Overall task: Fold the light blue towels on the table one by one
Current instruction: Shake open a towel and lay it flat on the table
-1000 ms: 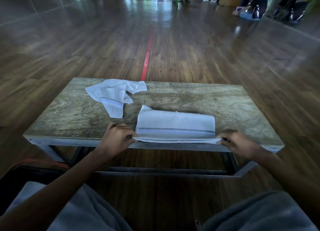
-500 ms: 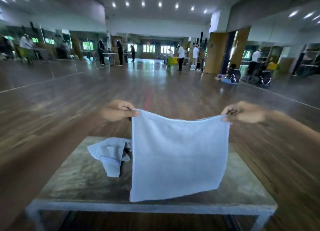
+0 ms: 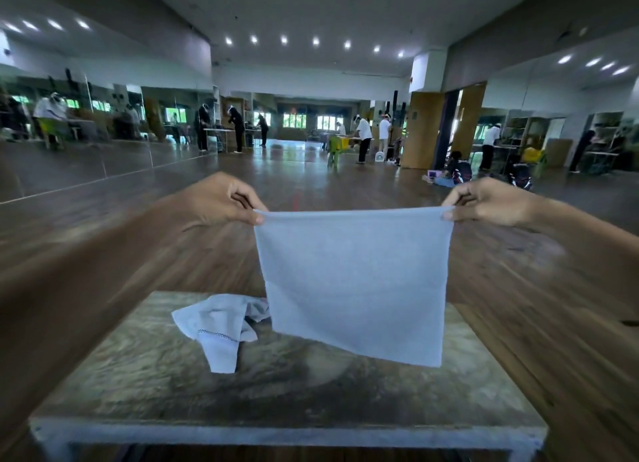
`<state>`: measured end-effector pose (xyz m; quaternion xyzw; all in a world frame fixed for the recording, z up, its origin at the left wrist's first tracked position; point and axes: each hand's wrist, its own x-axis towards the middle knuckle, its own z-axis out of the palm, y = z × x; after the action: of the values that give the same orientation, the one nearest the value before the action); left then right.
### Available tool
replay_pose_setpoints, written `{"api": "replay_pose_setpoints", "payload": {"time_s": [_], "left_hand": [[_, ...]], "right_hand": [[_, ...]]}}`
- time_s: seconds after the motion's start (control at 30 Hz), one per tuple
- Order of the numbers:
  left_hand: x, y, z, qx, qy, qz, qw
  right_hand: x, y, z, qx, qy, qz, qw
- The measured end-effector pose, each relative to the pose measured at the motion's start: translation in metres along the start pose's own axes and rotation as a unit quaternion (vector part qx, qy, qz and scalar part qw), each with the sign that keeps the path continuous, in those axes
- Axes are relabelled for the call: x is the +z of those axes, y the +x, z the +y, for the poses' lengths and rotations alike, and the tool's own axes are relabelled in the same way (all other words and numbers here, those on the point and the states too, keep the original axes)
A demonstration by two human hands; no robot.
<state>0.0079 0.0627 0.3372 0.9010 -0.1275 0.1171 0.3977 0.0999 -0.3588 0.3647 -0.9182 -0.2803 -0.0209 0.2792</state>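
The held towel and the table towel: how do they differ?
The held towel hangs flat, pinched at its top corners by the left hand and right hand; the table towel lies crumpled, untouched. The table towel shows a dark stitched band; the held towel shows none. Both are light blue.

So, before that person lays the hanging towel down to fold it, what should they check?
1. Left hand pinches a top corner of the held towel: ok.
2. Right hand pinches the other top corner: ok.
3. Top edge taut and roughly level: ok.
4. Cloth hangs flat, untwisted: ok.
5. Held towel clear of the crumpled towel on the table: cannot tell, they overlap in this view.
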Motion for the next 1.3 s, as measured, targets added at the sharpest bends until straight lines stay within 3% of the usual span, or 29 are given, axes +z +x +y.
{"api": "replay_pose_setpoints", "payload": {"time_s": [0.1,0.23,0.33,0.53,0.7,0.83,0.93,1.3], "left_hand": [[0.004,-0.001,-0.006,0.000,0.011,0.028,1.000],[0.008,-0.007,-0.024,-0.078,0.040,-0.089,0.992],[0.015,-0.007,-0.038,-0.098,0.039,-0.109,0.988],[0.045,0.000,-0.077,-0.091,0.059,-0.009,0.994],[0.083,0.007,-0.111,-0.077,0.095,0.061,0.991],[0.117,0.003,-0.141,-0.115,0.164,0.104,0.974],[0.152,-0.016,-0.173,-0.115,0.190,0.087,0.971],[0.240,-0.087,-0.256,-0.150,0.299,-0.002,0.942]], "right_hand": [[0.007,0.000,0.003,0.029,-0.010,-0.089,0.996],[0.012,-0.002,0.014,0.064,-0.016,-0.166,0.984],[0.024,0.000,0.021,0.077,0.008,-0.186,0.980],[0.067,0.020,0.040,0.088,-0.054,-0.151,0.983],[0.113,0.038,0.068,0.085,-0.065,-0.064,0.992],[0.161,0.039,0.095,0.084,-0.124,0.007,0.989],[0.202,0.022,0.116,0.093,-0.187,0.014,0.978],[0.340,-0.051,0.188,0.063,-0.211,-0.018,0.975]]}}
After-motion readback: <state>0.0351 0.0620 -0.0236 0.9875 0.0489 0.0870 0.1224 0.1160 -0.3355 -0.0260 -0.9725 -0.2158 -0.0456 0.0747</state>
